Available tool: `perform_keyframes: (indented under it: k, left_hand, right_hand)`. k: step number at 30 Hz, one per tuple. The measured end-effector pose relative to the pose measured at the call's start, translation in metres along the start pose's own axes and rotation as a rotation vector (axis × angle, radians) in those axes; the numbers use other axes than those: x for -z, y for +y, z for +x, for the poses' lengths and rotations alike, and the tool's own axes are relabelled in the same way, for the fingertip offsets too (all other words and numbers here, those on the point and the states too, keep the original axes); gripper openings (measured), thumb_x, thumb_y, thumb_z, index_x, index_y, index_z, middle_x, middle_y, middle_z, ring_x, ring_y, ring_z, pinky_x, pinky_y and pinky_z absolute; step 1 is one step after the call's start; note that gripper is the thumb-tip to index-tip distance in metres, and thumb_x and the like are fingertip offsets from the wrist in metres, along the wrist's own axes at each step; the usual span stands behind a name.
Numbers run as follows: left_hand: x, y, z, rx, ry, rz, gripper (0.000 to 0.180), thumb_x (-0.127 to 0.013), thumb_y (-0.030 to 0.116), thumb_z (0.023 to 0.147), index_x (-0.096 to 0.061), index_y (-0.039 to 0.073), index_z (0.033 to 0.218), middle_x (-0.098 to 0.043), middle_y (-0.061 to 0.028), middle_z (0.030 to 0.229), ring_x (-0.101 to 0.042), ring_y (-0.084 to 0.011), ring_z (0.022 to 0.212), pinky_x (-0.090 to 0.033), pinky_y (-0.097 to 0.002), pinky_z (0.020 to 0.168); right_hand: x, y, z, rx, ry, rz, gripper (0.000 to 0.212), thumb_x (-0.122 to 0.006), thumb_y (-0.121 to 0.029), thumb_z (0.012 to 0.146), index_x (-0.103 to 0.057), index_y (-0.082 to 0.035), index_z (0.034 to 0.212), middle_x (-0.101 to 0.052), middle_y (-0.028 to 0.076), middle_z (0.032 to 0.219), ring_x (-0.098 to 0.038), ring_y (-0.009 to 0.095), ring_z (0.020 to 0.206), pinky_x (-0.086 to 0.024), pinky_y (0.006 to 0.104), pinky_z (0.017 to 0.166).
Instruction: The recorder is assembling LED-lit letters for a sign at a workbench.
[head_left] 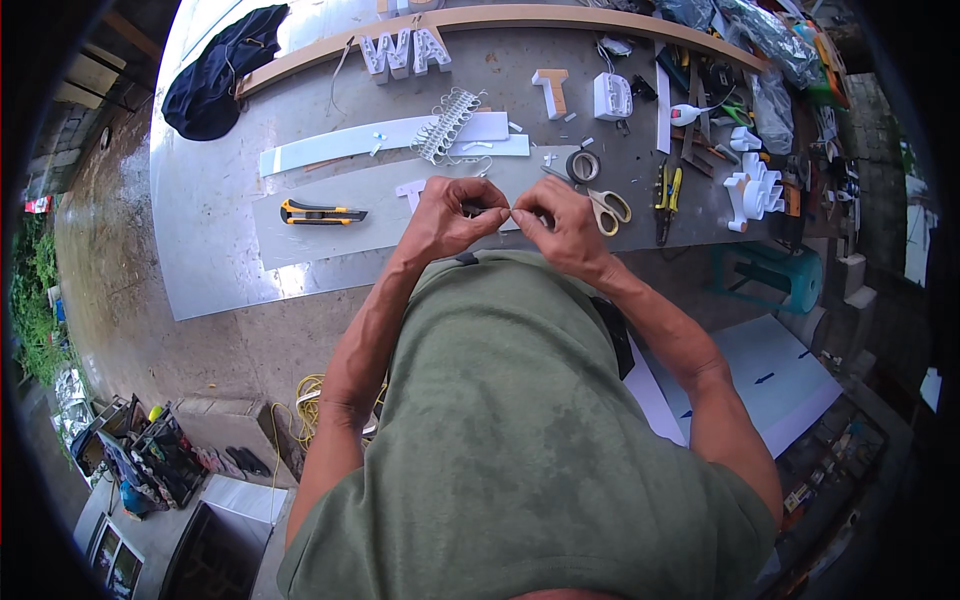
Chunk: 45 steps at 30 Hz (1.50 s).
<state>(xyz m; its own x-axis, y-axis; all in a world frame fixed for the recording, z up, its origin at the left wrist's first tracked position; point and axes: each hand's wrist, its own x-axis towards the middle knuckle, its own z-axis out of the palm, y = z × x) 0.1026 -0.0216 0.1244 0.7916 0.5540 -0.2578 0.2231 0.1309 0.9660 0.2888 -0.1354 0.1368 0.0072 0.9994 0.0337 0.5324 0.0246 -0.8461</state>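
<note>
Close in front of my body, over the near edge of the table, both hands meet with their fingertips almost touching. My left hand is closed in a pinch of thumb and forefinger. Opposite it, my right hand pinches in the same way. Something tiny and pale seems to sit between the fingertips, too small to name. A thin white piece lies beside my left hand. Right by my other hand are scissors with beige handles and a black tape roll. Beyond the hands, a tangled white coiled strand rests across white strips.
A yellow and black utility knife lies to the left, yellow-handled pliers to the right. White block letters stand near a long wooden bar. A dark cloth covers the far left corner; a teal stool stands at right.
</note>
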Motion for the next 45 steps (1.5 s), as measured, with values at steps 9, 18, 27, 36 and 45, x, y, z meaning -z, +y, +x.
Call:
perform_keyframes:
  k: [9, 18, 27, 36, 45]
  left_hand:
    - [0.01, -0.01, 0.001, -0.007, -0.004, -0.097, 0.012, -0.076, 0.012, 0.083, -0.073, 0.001, 0.086, -0.07, -0.0012, 0.075, -0.06, -0.0057, 0.07, -0.048, -0.0238, 0.065]
    - [0.007, -0.013, -0.002, 0.07, -0.065, -0.201, 0.013, -0.077, 0.012, 0.083, -0.072, 0.0, 0.086, -0.07, -0.002, 0.076, -0.061, -0.0067, 0.071, -0.048, -0.0239, 0.066]
    - [0.005, -0.007, 0.005, 0.004, -0.022, -0.121, 0.014, -0.076, 0.013, 0.083, -0.073, 0.0, 0.088, -0.07, -0.0034, 0.077, -0.061, -0.0073, 0.072, -0.048, -0.0243, 0.068]
    - [0.011, -0.02, 0.003, 0.105, -0.08, -0.358, 0.01, -0.072, 0.007, 0.083, -0.073, -0.001, 0.087, -0.072, -0.0052, 0.078, -0.065, -0.0105, 0.073, -0.051, -0.0254, 0.071]
    - [0.002, -0.015, -0.005, 0.046, -0.064, -0.146, 0.01, -0.073, 0.009, 0.083, -0.072, 0.0, 0.086, -0.071, -0.0025, 0.079, -0.062, -0.007, 0.072, -0.05, -0.0241, 0.069]
  right_hand:
    - [-0.001, -0.007, 0.001, -0.072, 0.035, 0.147, 0.026, -0.075, -0.013, 0.086, -0.065, -0.004, 0.109, -0.065, 0.005, 0.091, -0.064, 0.019, 0.082, -0.051, 0.0323, 0.069]
    - [-0.002, 0.003, 0.0, 0.507, 0.147, -0.356, 0.022, -0.071, 0.001, 0.077, -0.067, -0.002, 0.099, -0.066, 0.009, 0.091, -0.064, 0.026, 0.082, -0.053, 0.0381, 0.072]
    - [-0.004, 0.015, 0.003, -0.677, -0.176, 0.997, 0.024, -0.071, -0.017, 0.093, -0.061, -0.002, 0.108, -0.063, 0.006, 0.082, -0.06, 0.01, 0.067, -0.047, 0.0292, 0.053]
    - [0.0, 0.003, 0.005, 0.457, 0.108, -0.365, 0.025, -0.073, -0.002, 0.078, -0.062, -0.004, 0.1, -0.062, 0.01, 0.089, -0.063, 0.027, 0.077, -0.05, 0.0378, 0.066]
    - [-0.01, 0.003, 0.0, -0.064, 0.024, 0.281, 0.01, -0.065, -0.008, 0.091, -0.057, -0.003, 0.092, -0.058, 0.005, 0.078, -0.057, 0.017, 0.066, -0.046, 0.0322, 0.054]
